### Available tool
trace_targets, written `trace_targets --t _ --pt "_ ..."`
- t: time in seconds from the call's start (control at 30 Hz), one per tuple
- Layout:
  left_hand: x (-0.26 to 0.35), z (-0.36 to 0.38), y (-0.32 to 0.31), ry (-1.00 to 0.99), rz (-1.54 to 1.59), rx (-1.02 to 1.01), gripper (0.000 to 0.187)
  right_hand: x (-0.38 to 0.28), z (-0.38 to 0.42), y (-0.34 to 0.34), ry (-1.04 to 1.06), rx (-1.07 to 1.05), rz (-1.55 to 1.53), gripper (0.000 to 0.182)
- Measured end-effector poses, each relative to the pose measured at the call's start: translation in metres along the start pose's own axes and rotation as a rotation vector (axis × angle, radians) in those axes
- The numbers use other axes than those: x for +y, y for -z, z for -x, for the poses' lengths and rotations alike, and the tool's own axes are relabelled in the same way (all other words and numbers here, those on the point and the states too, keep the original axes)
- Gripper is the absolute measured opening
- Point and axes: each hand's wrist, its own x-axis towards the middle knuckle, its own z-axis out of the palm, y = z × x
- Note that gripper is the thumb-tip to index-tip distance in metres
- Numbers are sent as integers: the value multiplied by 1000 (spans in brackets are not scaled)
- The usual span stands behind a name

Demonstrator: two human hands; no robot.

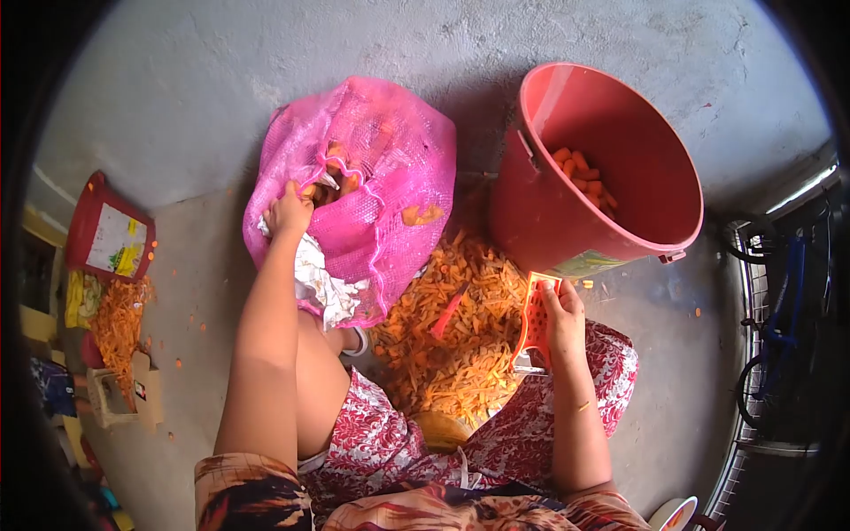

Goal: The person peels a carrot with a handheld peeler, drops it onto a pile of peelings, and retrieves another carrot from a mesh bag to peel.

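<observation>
My left hand point(288, 212) is closed at the torn opening of a pink mesh sack point(403, 142). Its fingers curl over the sack's edge, and the fingertips are partly hidden. Carrots point(348, 183) show inside the opening, and crumpled white material point(320, 281) hangs out below it. In my right hand point(565, 329) is an orange plastic peeler point(534, 320) with holes in its body and a metal blade at the lower end. The peeler is over the right edge of a heap of carrot peelings point(456, 327) lying between my legs. A red strip point(448, 315) rests on that heap.
Against the grey wall point(478, 35) stands a large red bucket point(611, 203), tilted, with several peeled carrots point(584, 180) inside. At left are a smaller red bucket point(84, 230), more peelings point(118, 319) and a cardboard box point(146, 389). A blue bicycle point(784, 310) is at right.
</observation>
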Motion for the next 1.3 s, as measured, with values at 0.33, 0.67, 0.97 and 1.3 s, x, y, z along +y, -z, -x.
trace_targets --t 0.33,0.67,0.97,1.3 --pt "11 8 11 136 -187 20 61 2 5 -7 -66 -26 32 13" --pt "11 -2 -1 75 -159 69 58 1 12 3 -112 -39 3 11" --pt "28 -23 -19 141 -326 244 60 -4 9 -9 -159 -64 -2 12" --pt "24 -37 -12 149 -379 166 58 -5 5 -11 -170 -66 53 12"
